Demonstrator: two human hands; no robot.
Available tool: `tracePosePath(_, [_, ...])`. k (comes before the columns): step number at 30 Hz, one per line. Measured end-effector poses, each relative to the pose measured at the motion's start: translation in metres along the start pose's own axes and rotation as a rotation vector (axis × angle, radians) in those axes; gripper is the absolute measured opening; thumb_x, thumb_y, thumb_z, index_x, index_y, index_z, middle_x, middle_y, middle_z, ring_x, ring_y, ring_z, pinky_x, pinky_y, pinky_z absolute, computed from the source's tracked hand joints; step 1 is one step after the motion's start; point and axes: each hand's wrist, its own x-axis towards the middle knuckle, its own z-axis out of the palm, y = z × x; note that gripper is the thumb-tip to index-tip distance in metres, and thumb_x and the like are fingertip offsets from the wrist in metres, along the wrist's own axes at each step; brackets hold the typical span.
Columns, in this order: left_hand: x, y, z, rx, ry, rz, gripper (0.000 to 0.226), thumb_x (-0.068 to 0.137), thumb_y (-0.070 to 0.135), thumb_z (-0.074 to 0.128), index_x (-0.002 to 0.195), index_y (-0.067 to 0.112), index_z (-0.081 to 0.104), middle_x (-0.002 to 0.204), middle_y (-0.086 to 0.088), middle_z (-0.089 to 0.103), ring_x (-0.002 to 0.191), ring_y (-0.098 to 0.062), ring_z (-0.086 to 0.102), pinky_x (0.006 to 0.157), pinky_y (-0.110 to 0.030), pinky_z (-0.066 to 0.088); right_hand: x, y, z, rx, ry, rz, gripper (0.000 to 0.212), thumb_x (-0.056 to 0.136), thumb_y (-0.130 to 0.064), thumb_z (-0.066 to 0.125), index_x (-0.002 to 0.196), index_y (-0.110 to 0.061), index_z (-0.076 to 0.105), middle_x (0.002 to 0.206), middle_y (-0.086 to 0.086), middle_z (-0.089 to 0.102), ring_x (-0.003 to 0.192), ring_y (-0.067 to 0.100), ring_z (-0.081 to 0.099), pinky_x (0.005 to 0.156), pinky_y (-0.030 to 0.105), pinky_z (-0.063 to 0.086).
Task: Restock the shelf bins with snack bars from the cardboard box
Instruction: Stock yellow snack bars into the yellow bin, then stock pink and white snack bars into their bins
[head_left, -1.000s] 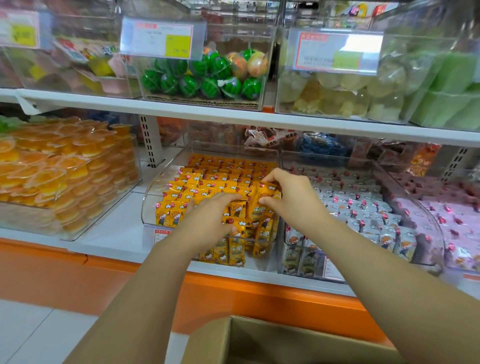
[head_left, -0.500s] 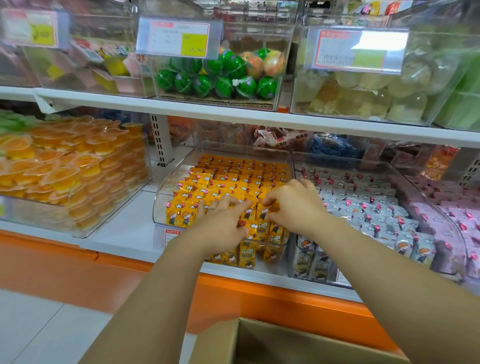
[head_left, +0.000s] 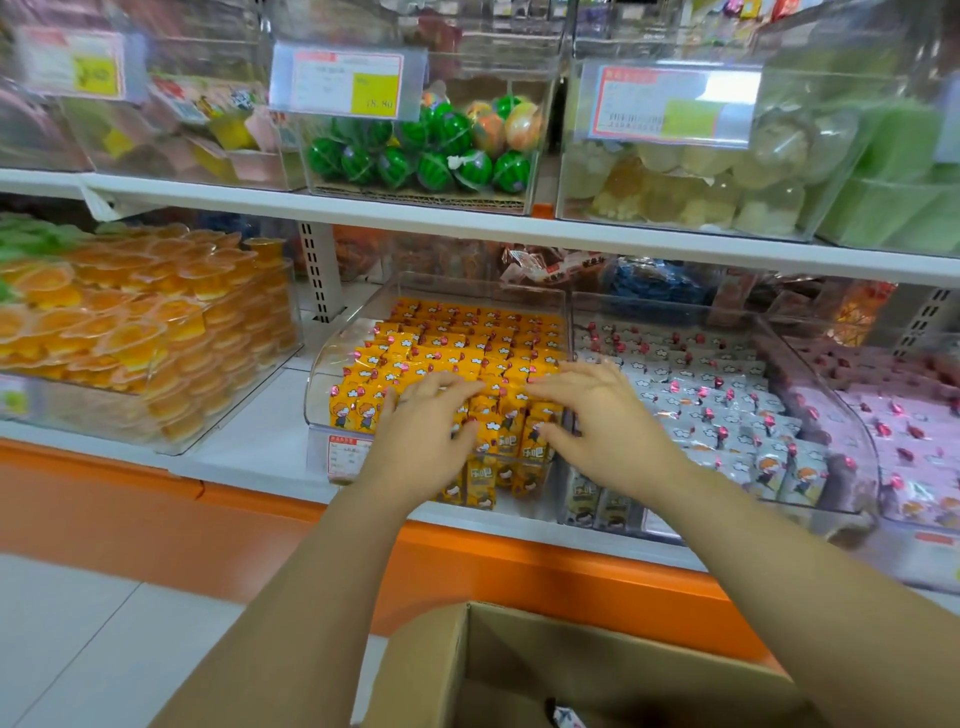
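Shop shelving, head view: left hand (head_left: 415, 441) and right hand (head_left: 608, 421), both open, rest on orange snack bars (head_left: 467, 335) in the clear bin (head_left: 324, 384) at 12 o'clock. Likely step: levelling the rows; next, a reach to the cardboard box (head_left: 597, 660) at 6 o'clock.

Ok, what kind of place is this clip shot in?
Most likely a snack or candy shop aisle: clear bins full of wrapped snack bars on white shelves, price tags clipped to the bins, and an open cardboard box below.
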Motion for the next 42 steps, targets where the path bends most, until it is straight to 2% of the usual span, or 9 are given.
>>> tracePosePath(3, [-0.018, 0.010, 0.003, -0.133, 0.172, 0.083, 0.032, 0.093, 0.019, 0.055, 0.124, 0.027, 0.060, 0.126, 0.003, 0.052, 0.115, -0.019, 0.050, 0.103, -0.047, 0.037, -0.033, -0.001, 0.001, 0.152, 0.158, -0.020, 0.032, 0.087, -0.016, 0.065, 0.119, -0.019, 0.065, 0.119, -0.004, 0.064, 0.118, 0.015, 0.048, 0.106, 0.029, 0.030])
tracePosePath(7, [-0.057, 0.036, 0.026, -0.285, 0.179, 0.153, 0.025, 0.092, 0.010, 0.052, 0.110, 0.020, 0.066, 0.108, 0.004, 0.061, 0.087, -0.011, 0.059, 0.079, -0.031, 0.050, -0.085, -0.004, 0.016, 0.271, 0.230, -0.002, 0.024, 0.082, -0.015, 0.060, 0.104, -0.019, 0.070, 0.095, -0.014, 0.058, 0.094, 0.002, 0.047, 0.088, 0.003, 0.029])
tracePosePath(12, [-0.110, 0.054, 0.089, -0.413, 0.054, 0.016, 0.022, 0.092, 0.008, 0.053, 0.103, 0.021, 0.067, 0.099, 0.007, 0.066, 0.088, -0.008, 0.062, 0.079, -0.026, 0.049, -0.154, 0.013, 0.048, 0.360, 0.200, 0.152, 0.021, 0.083, -0.017, 0.058, 0.100, -0.019, 0.070, 0.093, -0.014, 0.060, 0.087, -0.005, 0.048, 0.080, 0.009, 0.035])
tracePosePath(15, [-0.131, 0.059, 0.128, -0.448, -0.068, -0.078, 0.021, 0.094, 0.009, 0.052, 0.106, 0.020, 0.066, 0.101, 0.008, 0.066, 0.092, -0.006, 0.059, 0.076, -0.007, 0.042, -0.187, 0.035, 0.067, 0.336, 0.147, 0.265, 0.021, 0.084, -0.009, 0.064, 0.101, -0.019, 0.070, 0.094, -0.013, 0.061, 0.086, -0.005, 0.049, 0.079, 0.011, 0.036])
tracePosePath(20, [-0.139, 0.055, 0.188, -0.440, -0.272, -0.173, 0.022, 0.096, 0.014, 0.049, 0.110, 0.025, 0.063, 0.106, 0.008, 0.065, 0.095, -0.005, 0.060, 0.086, -0.023, 0.049, -0.234, 0.074, 0.100, 0.383, 0.007, 0.506, 0.023, 0.087, -0.007, 0.062, 0.107, -0.018, 0.068, 0.097, -0.011, 0.063, 0.094, 0.008, 0.059, 0.090, 0.023, 0.045])
tracePosePath(30, [-0.152, 0.039, 0.297, -0.410, -0.542, -0.393, 0.029, 0.093, 0.004, 0.051, 0.117, 0.014, 0.064, 0.109, 0.001, 0.065, 0.103, -0.011, 0.060, 0.086, -0.015, 0.042, -0.302, 0.139, 0.191, 0.455, -0.328, 0.976, 0.040, 0.085, -0.014, 0.067, 0.124, -0.013, 0.058, 0.120, 0.005, 0.063, 0.115, 0.023, 0.057, 0.094, 0.031, 0.046])
tracePosePath(35, [-0.172, 0.011, 0.331, -0.297, -0.766, -0.457, 0.029, 0.092, 0.011, 0.055, 0.119, 0.020, 0.063, 0.117, -0.001, 0.065, 0.106, -0.013, 0.060, 0.082, -0.017, 0.041, -0.311, 0.147, 0.220, 0.525, -0.808, 0.891, 0.057, 0.080, -0.023, 0.074, 0.132, -0.019, 0.052, 0.135, 0.001, 0.054, 0.122, 0.015, 0.051, 0.097, 0.024, 0.042])
tracePosePath(38, [-0.178, 0.004, 0.336, -0.256, -0.869, -0.469, 0.036, 0.091, 0.010, 0.057, 0.125, 0.020, 0.060, 0.124, -0.001, 0.063, 0.113, -0.014, 0.058, 0.085, -0.017, 0.040, -0.311, 0.146, 0.227, 0.453, -0.919, 0.809, 0.057, 0.080, -0.028, 0.073, 0.132, -0.019, 0.053, 0.139, -0.001, 0.049, 0.125, 0.016, 0.048, 0.100, 0.030, 0.043])
tracePosePath(42, [-0.178, 0.007, 0.336, -0.242, -0.875, -0.449, 0.028, 0.089, 0.014, 0.060, 0.115, 0.021, 0.065, 0.115, 0.003, 0.065, 0.109, -0.015, 0.059, 0.093, -0.026, 0.045, -0.311, 0.151, 0.229, 0.407, -0.948, 0.768, 0.047, 0.079, -0.031, 0.075, 0.122, -0.020, 0.062, 0.127, -0.003, 0.058, 0.112, 0.013, 0.054, 0.086, 0.024, 0.044])
